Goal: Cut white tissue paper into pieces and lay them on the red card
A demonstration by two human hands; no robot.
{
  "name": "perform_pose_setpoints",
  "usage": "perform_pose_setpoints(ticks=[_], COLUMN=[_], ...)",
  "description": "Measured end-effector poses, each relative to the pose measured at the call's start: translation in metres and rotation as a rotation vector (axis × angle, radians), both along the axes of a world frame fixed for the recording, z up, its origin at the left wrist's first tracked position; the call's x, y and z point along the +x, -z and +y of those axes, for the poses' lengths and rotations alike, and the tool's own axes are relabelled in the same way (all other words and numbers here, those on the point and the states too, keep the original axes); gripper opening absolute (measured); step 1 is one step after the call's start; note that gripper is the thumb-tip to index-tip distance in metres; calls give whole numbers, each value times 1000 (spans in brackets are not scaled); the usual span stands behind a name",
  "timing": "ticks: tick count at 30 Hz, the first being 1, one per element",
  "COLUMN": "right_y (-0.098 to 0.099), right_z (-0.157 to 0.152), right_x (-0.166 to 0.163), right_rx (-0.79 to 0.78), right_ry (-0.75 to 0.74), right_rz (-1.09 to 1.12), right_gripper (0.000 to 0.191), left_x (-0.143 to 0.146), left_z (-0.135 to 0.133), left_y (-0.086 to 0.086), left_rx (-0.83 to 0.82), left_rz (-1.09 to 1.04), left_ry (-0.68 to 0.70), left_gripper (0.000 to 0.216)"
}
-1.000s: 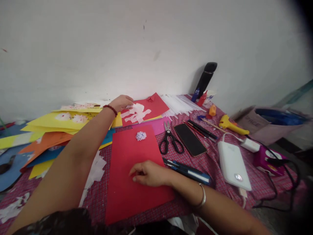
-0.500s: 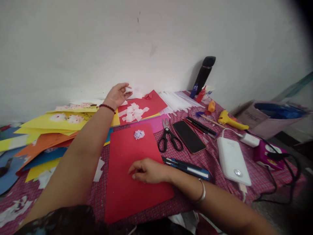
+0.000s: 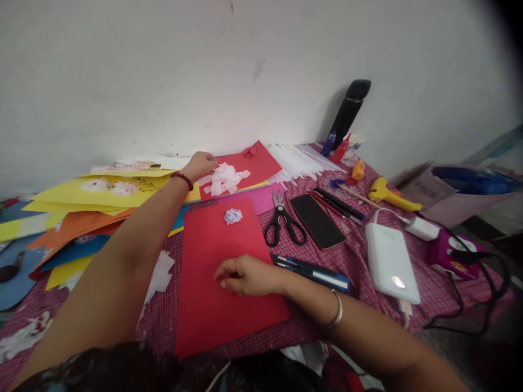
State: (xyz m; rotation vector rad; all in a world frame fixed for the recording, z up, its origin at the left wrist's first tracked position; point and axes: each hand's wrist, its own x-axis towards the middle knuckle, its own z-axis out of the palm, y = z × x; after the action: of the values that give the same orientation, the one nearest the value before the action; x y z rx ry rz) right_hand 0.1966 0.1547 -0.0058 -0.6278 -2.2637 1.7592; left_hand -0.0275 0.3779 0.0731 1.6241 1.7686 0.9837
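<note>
My left hand [image 3: 200, 164] reaches far forward to a heap of white paper scraps [image 3: 224, 178] lying on a red sheet at the back [image 3: 261, 161]; its fingers curl down onto the scraps at the heap's left edge. My right hand [image 3: 245, 275] rests on a large red sheet [image 3: 212, 316] in front of me, fingers curled loosely with nothing visible in them. A small crumpled white-and-blue paper ball [image 3: 232, 216] sits near the top of that sheet, apart from both hands.
Black scissors [image 3: 281, 224], a phone [image 3: 317, 220], pens [image 3: 337, 204], a white power bank [image 3: 390, 261], a yellow glue gun [image 3: 388, 194] and a black bottle [image 3: 347, 117] lie to the right. Yellow, orange and blue sheets [image 3: 81, 218] pile up at left. A wall stands behind.
My left hand, raised above the scraps half a second ago, has come down onto the white heap. My right hand has stayed put on the red sheet.
</note>
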Motion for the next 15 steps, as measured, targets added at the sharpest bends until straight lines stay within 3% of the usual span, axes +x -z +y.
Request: perform_pose_setpoints(ticks=[3, 5, 9, 13, 15], right_y=[-2, -4, -6, -6, -6], right_z=[1, 1, 1, 1, 1], right_x=[0, 1, 1, 1, 1], right_rx=[2, -3, -11, -10, -16], right_ry=[-6, -11, -17, -25, -24], right_rz=[-3, -1, -13, -5, -4], right_gripper=[22, 21, 20, 19, 18], left_x=[5, 7, 12, 19, 19], left_z=[0, -4, -22, -35, -33], left_y=[2, 2, 11, 27, 29], left_rx=[103, 140, 51, -25, -58], left_rz=[63, 278, 675, 819, 789], left_ry=[-2, -58, -118, -37, -25], left_gripper=[42, 52, 31, 33, 33])
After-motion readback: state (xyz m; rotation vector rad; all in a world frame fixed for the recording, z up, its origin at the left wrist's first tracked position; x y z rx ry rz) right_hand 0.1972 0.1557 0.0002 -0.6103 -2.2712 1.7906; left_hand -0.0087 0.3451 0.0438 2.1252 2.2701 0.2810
